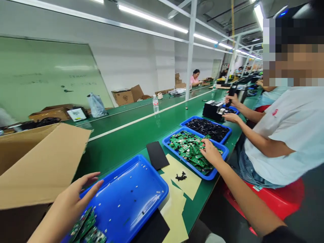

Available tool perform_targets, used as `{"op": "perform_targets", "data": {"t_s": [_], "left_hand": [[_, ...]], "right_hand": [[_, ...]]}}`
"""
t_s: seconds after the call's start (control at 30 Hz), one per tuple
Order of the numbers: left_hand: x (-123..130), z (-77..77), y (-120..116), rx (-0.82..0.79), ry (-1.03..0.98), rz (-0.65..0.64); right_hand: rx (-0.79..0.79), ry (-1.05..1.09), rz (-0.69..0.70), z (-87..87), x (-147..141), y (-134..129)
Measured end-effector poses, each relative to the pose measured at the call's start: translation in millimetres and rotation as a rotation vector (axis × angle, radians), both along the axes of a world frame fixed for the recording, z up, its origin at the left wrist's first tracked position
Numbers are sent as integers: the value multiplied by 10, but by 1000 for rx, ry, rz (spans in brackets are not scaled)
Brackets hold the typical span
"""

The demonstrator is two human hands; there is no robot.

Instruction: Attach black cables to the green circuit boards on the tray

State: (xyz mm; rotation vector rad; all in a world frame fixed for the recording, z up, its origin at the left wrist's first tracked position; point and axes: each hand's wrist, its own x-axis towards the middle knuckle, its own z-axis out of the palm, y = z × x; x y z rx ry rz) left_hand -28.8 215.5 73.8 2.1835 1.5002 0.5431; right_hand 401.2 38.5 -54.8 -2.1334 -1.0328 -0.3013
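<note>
My left hand (73,197) is open with its fingers apart, over the left edge of a blue tray (141,189), and nothing is in it. In that tray's near left corner lie several green circuit boards (87,226), with small pale and dark bits scattered over the bare bottom. My right hand (212,153) reaches to the heap of green circuit boards (188,145) in a second blue tray (174,156). Its thumb and fingers are curled at a board on the heap's right side; the fingertips are partly hidden among the boards.
Yellow paper sheets (174,209), a small black clump (181,176) and black sheets (157,155) lie between the trays. Beyond is a tray of black parts (207,129). A cardboard box (45,162) stands left; a seated co-worker (275,135) handles black equipment at right.
</note>
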Motion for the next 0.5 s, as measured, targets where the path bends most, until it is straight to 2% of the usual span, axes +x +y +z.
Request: {"op": "perform_targets", "data": {"t_s": [0.07,0.17,0.3,0.4,0.5], "left_hand": [[-68,45,-69,5,17,-18],[-165,33,-129,-39,157,-11],[-331,-135,-72,-186,263,78],[-425,-291,-14,-312,313,114],[-436,-431,34,-428,363,113]], "right_hand": [[-9,-25,24,42,-41,-89],[13,-56,74,92,-89,-210],[19,-89,192,82,-251,-207],[19,9,198,56,-549,-120],[24,136,281,8,-865,5]]}}
